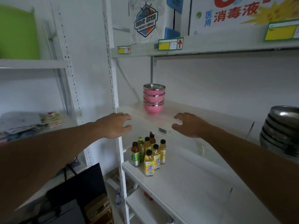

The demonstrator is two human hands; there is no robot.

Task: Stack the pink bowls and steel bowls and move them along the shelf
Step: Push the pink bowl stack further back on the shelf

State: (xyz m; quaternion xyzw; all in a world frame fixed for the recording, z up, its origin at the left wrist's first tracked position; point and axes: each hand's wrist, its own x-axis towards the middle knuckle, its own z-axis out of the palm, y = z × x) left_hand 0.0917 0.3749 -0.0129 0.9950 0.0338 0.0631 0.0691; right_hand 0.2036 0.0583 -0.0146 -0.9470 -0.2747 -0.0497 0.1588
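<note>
A stack of three pink bowls (153, 99) with steel rims stands upright at the left end of the white middle shelf (191, 113). A pile of nested steel bowls (282, 129) sits at the far right of the same shelf, cut off by the frame edge. My left hand (114, 125) hovers at the shelf's front edge, left of and below the pink stack, fingers apart and holding nothing. My right hand (189, 124) hovers at the front edge to the right of the pink stack, fingers curled apart, also holding nothing. Neither hand touches the bowls.
Several tea bottles (148, 155) stand on the shelf below. Cardboard boxes (146, 20) fill the shelf above, with yellow price tags (170, 44) on its edge. A perforated white upright (111, 88) borders the shelf on the left. A green tub (18, 33) sits on the neighbouring rack.
</note>
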